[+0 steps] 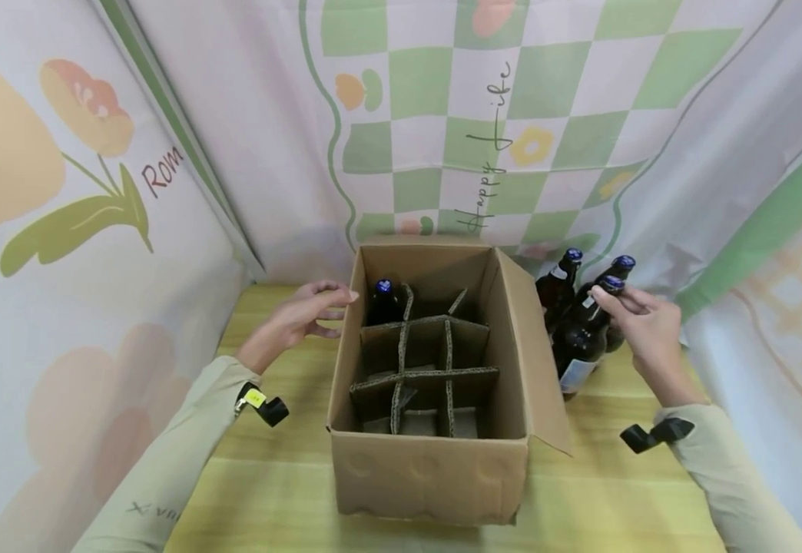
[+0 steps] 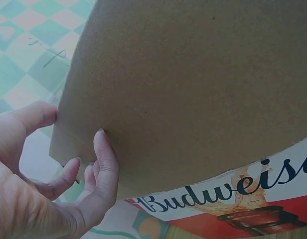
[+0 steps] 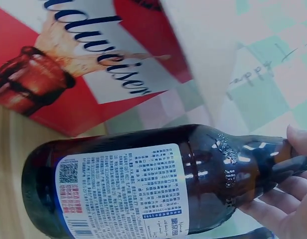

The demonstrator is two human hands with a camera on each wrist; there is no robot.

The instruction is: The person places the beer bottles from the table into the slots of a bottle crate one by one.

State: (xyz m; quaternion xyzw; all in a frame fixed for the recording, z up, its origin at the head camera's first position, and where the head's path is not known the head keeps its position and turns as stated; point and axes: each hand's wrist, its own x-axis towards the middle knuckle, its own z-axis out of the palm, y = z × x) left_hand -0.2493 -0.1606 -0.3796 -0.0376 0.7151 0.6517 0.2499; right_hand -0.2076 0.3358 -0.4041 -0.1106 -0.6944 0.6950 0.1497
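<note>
An open cardboard box (image 1: 429, 476) with a cardboard divider (image 1: 470, 375) stands on the table. One brown bottle with a blue cap (image 1: 383, 307) is in its back left compartment. My left hand (image 1: 304, 311) touches the box's left side near the back, its fingertips against a brown flap (image 2: 193, 89) in the left wrist view. My right hand (image 1: 650, 330) grips the neck of a brown beer bottle (image 1: 581, 338) to the right of the box. That bottle's white label (image 3: 123, 189) faces the right wrist camera.
Behind the held bottle stand two more brown bottles (image 1: 555, 290), close together beside the box. The box's right flap (image 1: 535, 361) sticks outward toward them. A patterned curtain (image 1: 429, 153) hangs behind the wooden table (image 1: 270, 476).
</note>
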